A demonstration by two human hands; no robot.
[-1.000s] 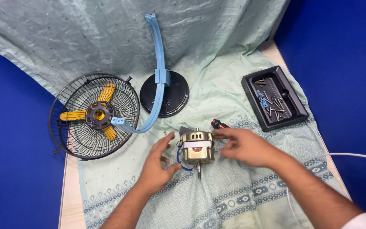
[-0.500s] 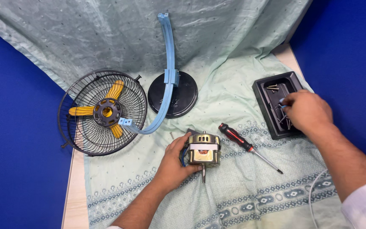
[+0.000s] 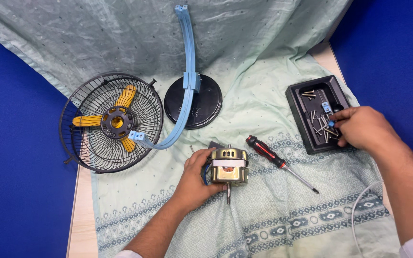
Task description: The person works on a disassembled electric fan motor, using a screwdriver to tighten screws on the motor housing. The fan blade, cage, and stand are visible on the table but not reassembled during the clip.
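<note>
My left hand grips the left side of a small brass-coloured fan motor that rests on the pale green cloth, its shaft pointing toward me. My right hand reaches into a black tray of screws at the right, fingertips pinched around a small blue piece among the screws. A red-and-black screwdriver lies on the cloth between the motor and the tray, tip pointing lower right.
A black wire fan guard with yellow blades lies at the left. A round black base and a curved light-blue stand arm sit behind the motor. A white cable curls at the right. Blue surface surrounds the table.
My right hand left the motor, let go of the screwdriver onto the cloth, and moved right into the screw tray. My left hand stays on the motor.
</note>
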